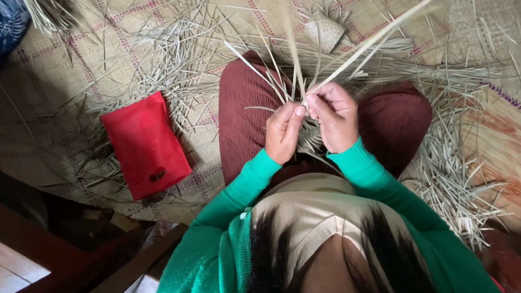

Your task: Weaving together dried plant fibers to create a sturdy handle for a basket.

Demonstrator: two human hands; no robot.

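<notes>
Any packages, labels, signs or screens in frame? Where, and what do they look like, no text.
Red pouch: flat rectangular packet, plain red with a small dark mark near its lower edge, lying on the woven mat to the left of the person's left hand, among loose straw strips.
No labels, signs or screens visible.

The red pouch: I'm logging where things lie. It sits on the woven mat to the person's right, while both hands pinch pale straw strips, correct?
Not quite: the red pouch lies on the woven mat to the person's left, as the head view shows. Both hands, left hand and right hand, do pinch pale straw strips.
</notes>
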